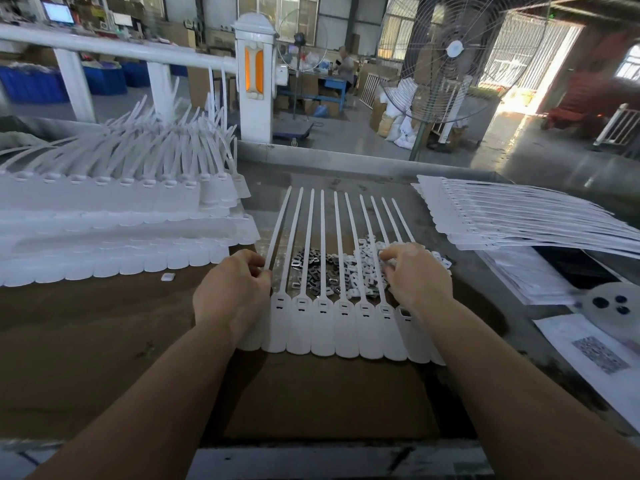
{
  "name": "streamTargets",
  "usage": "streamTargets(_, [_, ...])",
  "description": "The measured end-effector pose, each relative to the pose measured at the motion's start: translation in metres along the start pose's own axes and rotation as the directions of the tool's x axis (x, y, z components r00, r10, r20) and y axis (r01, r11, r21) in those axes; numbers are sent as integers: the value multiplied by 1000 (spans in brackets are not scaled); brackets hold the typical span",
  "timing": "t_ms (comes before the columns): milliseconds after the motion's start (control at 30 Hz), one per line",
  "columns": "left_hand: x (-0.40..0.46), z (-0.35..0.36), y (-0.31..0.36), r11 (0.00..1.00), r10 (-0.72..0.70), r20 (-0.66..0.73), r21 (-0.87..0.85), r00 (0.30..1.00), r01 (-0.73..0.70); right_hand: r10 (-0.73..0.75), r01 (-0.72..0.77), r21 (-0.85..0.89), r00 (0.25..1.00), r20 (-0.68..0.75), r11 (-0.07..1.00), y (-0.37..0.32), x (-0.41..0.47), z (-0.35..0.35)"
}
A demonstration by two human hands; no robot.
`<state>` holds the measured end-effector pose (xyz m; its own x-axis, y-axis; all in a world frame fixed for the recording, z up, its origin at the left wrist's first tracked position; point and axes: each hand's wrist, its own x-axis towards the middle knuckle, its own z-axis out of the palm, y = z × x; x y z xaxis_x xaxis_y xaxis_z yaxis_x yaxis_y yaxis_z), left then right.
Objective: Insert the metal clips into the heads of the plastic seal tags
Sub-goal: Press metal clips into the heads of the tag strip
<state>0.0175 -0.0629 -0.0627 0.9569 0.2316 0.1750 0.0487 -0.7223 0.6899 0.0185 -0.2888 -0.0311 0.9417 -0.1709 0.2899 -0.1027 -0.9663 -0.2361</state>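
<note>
A joined strip of white plastic seal tags [332,327] lies flat on the brown board, heads toward me and tails fanning away. Under the tails lies a heap of metal clips [313,271] and, to its right, a heap of small white plastic caps [363,268]. My left hand [232,292] sits at the strip's left end, its curled fingers on the leftmost tail. My right hand [415,275] reaches into the white caps with bent fingers; what the fingertips hold is hidden. One head near my right wrist shows an open slot [404,311].
Stacked strips of white tags [114,216] fill the left of the table, tails pointing up. Another flat stack [526,220] lies on the right. One loose white cap [167,276] sits on the board. Printed papers [595,355] lie at the right edge. A large fan [453,50] stands behind.
</note>
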Motion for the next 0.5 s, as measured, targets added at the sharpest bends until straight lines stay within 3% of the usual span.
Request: streamTargets(500, [2, 0, 0, 1000, -9, 3, 17, 1000, 9, 5, -5, -44, 1000, 10, 999, -1, 4, 0])
